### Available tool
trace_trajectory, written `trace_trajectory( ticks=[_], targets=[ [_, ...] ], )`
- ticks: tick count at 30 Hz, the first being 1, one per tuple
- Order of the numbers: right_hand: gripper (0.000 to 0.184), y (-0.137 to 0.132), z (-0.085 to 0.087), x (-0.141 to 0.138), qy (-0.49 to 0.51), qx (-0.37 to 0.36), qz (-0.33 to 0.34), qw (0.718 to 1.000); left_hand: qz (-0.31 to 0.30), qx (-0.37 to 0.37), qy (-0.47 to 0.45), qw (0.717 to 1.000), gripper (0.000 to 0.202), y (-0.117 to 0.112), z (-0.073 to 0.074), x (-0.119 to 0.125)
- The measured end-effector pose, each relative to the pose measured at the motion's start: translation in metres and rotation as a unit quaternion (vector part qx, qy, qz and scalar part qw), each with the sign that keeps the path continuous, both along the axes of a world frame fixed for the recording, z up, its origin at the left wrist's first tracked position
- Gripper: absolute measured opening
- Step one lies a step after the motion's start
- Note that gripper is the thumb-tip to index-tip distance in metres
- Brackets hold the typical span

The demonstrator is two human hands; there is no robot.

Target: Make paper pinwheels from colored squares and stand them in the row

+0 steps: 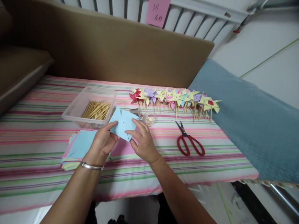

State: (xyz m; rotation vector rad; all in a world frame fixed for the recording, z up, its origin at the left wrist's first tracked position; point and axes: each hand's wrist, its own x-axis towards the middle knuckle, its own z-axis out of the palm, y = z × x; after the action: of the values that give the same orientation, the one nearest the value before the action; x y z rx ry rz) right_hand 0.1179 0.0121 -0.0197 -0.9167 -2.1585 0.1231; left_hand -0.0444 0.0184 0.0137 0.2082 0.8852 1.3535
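Note:
A light blue paper square (123, 122), slit in from its corners and marked with a dark dot at the centre, is held up over the table. My left hand (105, 138) pinches its left edge between thumb and fingers. At its right side, my right hand (143, 140) has its fingers on the paper's edge and lower corner. Below the hands lies pink paper (122, 148). To the left sits a stack of coloured paper squares (81, 144) with a blue one on top. A small clear cup (149, 119) of tiny pale pieces stands just beyond my right hand.
A clear plastic box (76, 107) holds many bamboo sticks (97, 110). Red-handled scissors (188, 141) lie to the right. Finished paper pinwheels (176, 98) on sticks are heaped at the back, before a tall cardboard panel (112, 46). A striped cloth (35, 149) covers the table.

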Motion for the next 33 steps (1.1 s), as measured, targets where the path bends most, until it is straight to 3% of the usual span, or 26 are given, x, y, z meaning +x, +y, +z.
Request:
trace_trajectory(
  ticks=[5, 11, 14, 17, 25, 33],
  targets=[
    [0.023, -0.002, -0.001, -0.004, 0.031, 0.016, -0.002, 0.999, 0.006, 0.006, -0.002, 1.0, 0.026, -0.002, 0.004, 0.001],
    [0.027, 0.001, -0.001, -0.004, 0.074, -0.007, -0.019, 0.997, -0.037, 0.081, -0.028, 0.996, 0.02, -0.009, 0.014, 0.005],
    [0.028, 0.002, -0.001, -0.003, 0.09, -0.008, -0.031, 0.995, -0.056, 0.126, -0.031, 0.99, 0.022, -0.011, 0.013, 0.009],
    [0.027, 0.002, 0.0, -0.002, 0.097, 0.003, -0.042, 0.994, -0.061, 0.118, -0.027, 0.991, 0.02, -0.01, 0.009, 0.014],
    [0.023, -0.004, -0.002, -0.009, 0.06, 0.009, -0.016, 0.998, 0.014, 0.066, -0.002, 0.998, 0.016, -0.006, -0.007, 0.023],
    [0.023, -0.01, -0.001, -0.014, 0.029, 0.004, 0.004, 1.0, 0.071, 0.05, 0.054, 0.995, 0.022, -0.006, -0.01, 0.024]
  ],
)
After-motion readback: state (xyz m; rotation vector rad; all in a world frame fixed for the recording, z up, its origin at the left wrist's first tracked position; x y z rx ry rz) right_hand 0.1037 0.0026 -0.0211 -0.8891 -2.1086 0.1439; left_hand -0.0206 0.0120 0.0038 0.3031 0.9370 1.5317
